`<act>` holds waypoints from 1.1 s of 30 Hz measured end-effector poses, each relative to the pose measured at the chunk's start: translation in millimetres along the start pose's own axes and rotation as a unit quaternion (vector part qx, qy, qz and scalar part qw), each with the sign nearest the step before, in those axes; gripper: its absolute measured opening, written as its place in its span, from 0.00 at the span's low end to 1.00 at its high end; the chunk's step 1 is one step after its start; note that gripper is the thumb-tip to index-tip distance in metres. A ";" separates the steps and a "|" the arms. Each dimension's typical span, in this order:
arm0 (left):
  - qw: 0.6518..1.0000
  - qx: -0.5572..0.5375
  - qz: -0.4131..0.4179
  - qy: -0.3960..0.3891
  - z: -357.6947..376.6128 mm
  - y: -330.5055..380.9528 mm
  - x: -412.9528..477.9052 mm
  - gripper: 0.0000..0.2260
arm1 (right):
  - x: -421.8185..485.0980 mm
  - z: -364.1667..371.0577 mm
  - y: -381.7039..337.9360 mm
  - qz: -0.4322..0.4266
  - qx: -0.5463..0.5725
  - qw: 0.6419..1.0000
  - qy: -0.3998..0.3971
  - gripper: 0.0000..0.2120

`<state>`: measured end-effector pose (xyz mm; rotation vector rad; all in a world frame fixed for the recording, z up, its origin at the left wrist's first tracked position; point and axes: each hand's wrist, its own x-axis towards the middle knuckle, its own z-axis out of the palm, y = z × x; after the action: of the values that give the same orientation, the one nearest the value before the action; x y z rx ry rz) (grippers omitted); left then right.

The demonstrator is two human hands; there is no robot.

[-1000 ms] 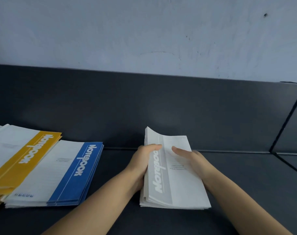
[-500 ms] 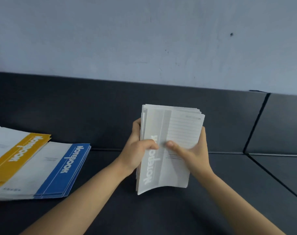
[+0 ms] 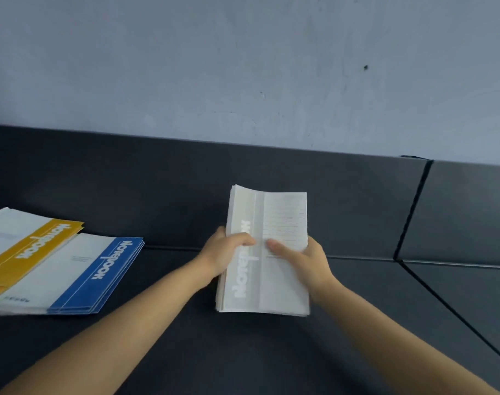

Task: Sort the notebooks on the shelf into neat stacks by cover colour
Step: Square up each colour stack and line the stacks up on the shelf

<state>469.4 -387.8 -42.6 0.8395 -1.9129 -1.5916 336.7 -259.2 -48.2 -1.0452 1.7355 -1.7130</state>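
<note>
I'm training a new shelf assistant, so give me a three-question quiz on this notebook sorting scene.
1. True or false: the left hand and the right hand both hold the grey notebooks.
2. Which stack lies closest to those? A red notebooks, B blue notebooks, C green notebooks.
3. Fill in: the blue notebooks lie to the person's ___ of the grey notebooks.
Key: 1 true; 2 B; 3 left.

held stack (image 3: 283, 283) between left hand (image 3: 223, 253), right hand (image 3: 308, 260) | leftmost stack (image 3: 29, 252) overlaps next stack (image 3: 80, 276), both left on shelf (image 3: 243, 354)
</note>
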 end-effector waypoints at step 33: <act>0.846 0.508 -0.068 0.146 -209.4 -20.6 -37.1 0.20 | 11.2 225.9 -38.5 0.199 -0.116 0.960 -0.158 0.34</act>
<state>648.5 -502.9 -24.4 1.5304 -2.4382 -0.3219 514.6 -403.0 -30.6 -0.9244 1.8107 -1.0550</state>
